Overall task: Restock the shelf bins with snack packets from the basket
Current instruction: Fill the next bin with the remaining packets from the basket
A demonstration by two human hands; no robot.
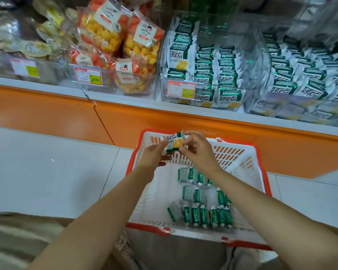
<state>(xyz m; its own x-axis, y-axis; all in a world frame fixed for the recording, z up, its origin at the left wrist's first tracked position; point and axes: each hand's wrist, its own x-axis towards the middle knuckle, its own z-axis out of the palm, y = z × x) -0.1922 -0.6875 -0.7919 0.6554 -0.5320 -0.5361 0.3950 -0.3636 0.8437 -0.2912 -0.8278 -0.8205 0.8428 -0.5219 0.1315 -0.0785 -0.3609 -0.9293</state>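
A green and white snack packet is held above the basket between both hands. My left hand grips its left end and my right hand pinches its right edge. Below them a white basket with a red rim stands on the floor, with several green packets lying on its bottom. Above, on the shelf, a clear bin holds rows of the same green packets, and a second clear bin to its right is filled with them too.
An orange shelf base with a white ledge runs behind the basket. Left of the green packets stands a bin of orange snack bags, then a bin of yellow-lidded cups. Pale floor tiles lie to the left.
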